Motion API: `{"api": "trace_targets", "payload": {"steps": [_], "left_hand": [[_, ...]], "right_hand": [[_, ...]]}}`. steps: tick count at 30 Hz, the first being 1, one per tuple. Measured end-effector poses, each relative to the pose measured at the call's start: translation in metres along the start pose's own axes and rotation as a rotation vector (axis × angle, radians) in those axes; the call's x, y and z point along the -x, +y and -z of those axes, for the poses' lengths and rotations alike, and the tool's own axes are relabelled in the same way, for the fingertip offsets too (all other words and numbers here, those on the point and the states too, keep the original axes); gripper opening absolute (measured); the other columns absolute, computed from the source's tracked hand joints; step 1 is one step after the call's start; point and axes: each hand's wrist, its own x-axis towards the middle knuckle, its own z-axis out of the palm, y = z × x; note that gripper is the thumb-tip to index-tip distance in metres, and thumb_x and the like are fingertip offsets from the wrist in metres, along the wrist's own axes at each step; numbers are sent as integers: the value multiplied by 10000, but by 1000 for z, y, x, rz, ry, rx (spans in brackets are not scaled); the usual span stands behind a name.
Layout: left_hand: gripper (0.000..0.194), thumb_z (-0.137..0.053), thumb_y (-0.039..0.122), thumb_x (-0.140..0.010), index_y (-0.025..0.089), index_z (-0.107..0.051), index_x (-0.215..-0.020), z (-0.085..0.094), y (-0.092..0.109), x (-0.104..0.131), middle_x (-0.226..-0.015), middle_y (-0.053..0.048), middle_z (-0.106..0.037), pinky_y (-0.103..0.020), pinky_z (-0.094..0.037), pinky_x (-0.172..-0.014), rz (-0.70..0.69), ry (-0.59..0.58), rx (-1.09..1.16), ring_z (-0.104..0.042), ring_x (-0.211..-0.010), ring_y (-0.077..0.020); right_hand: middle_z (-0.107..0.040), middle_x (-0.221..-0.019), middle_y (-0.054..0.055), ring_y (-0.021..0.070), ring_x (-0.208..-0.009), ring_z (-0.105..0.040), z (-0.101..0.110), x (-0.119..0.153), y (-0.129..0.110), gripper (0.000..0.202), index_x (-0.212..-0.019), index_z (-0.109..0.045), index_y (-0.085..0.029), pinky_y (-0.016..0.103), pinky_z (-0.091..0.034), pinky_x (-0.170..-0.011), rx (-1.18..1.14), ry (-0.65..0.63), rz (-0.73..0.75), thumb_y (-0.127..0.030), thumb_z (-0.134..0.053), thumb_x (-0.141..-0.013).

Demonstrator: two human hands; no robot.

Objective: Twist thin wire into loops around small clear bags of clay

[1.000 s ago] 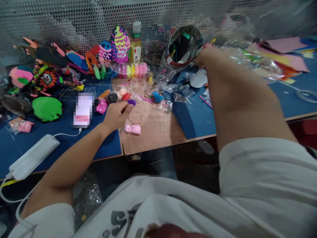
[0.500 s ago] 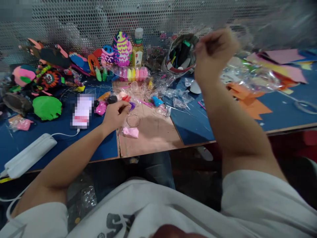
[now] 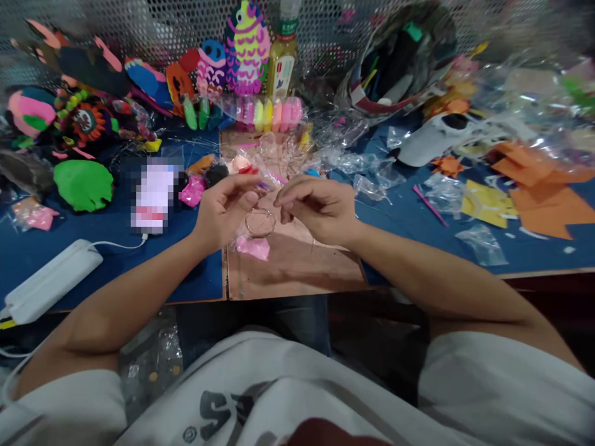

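Observation:
My left hand [image 3: 226,209] is closed in a loose pinch, with a bit of purple clay [image 3: 263,184] at its fingertips, mostly hidden. Facing it, my right hand [image 3: 321,209] has thumb and fingers pressed together; what they hold, if anything, is too small to make out. Between and just below the hands lies a thin wire ring [image 3: 260,223]. A pink lump in clear wrap [image 3: 253,247] rests under the ring on the brown board [image 3: 297,272]. Behind my left hand sit a magenta wrapped lump [image 3: 192,190] and a red piece [image 3: 248,170].
A phone [image 3: 154,195] and a white power bank [image 3: 53,280] lie at left, joined by a cable. Colourful clay figures [image 3: 88,124], a bottle [image 3: 282,62] and a fabric bin of tools [image 3: 400,62] line the mesh wall. Orange sheets [image 3: 542,198] and plastic wraps lie at right.
My right hand has come down from its raised place near the bin to beside my left hand. My left hand stays near the same spot. The view has shifted slightly.

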Motion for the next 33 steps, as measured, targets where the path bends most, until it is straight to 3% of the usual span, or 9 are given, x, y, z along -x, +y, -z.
{"api": "trace_targets", "payload": {"steps": [3, 7, 11, 15, 21, 26, 29, 33], "left_hand": [[465, -841, 666, -1155, 212, -888, -1070, -4, 5, 2, -978, -73, -879, -313, -705, -764, -14, -13, -30, -832, -797, -181], [459, -881, 647, -1121, 217, -898, -964, -8, 7, 3, -918, -70, -864, -312, -678, -787, -41, -12, -18, -822, -832, -193], [404, -916, 578, -1076, 233, -893, -868, -12, 4, 3, -828, -48, -816, -322, -615, -747, 10, -17, 23, -751, -783, -192], [352, -926, 452, -995, 239, -810, -740, -16, 8, 1, -763, -26, -758, -342, -599, -776, 132, -41, 228, -701, -749, -190], [344, -833, 335, -859, 234, -638, -593, -21, 22, -1, -621, -12, -611, -343, -508, -690, 299, -67, 328, -576, -645, -176], [393, -797, 303, -827, 238, -542, -535, -21, 25, 0, -554, 2, -539, -333, -428, -647, 347, -74, 282, -495, -587, -153], [426, -840, 336, -872, 232, -559, -570, -19, 27, -3, -583, 8, -555, -310, -443, -642, 371, -39, 269, -508, -593, -138], [469, -890, 432, -922, 231, -570, -645, -13, 25, -9, -671, 11, -586, -272, -464, -608, 416, 90, 271, -525, -615, -123]], "right_hand": [[-809, -1002, 53, 149, -656, -693, -1, 5, 0, 181, -1158, -811, -262, 305, -576, -579, -29, 13, -85, -407, -742, -1240], [-771, -1044, 43, 193, -868, -738, -3, 7, 3, 222, -1337, -729, -251, 326, -608, -760, 8, -72, -90, -456, -718, -1254], [-778, -1081, 49, 183, -884, -698, -1, 7, 3, 228, -1224, -726, -226, 318, -538, -772, 190, -187, -28, -424, -632, -1285], [-760, -997, 33, 183, -791, -652, -2, 9, -2, 332, -1169, -719, -227, 332, -471, -725, 353, -209, 113, -534, -648, -1275], [-786, -945, 32, 190, -796, -719, -8, 13, -10, 240, -1083, -720, -230, 342, -513, -737, 489, -200, 254, -276, -580, -1272], [-758, -853, 24, 201, -741, -724, -5, 16, -9, 218, -1031, -714, -225, 355, -507, -686, 653, -261, 361, -228, -589, -1210], [-831, -998, 64, 221, -867, -798, 3, 15, -5, 189, -1183, -757, -203, 349, -579, -767, 610, -297, 324, -205, -569, -1206], [-863, -1125, 85, 205, -946, -825, 15, 9, 4, 269, -1356, -774, -189, 315, -609, -815, 420, -287, 100, -222, -527, -1255]]}}
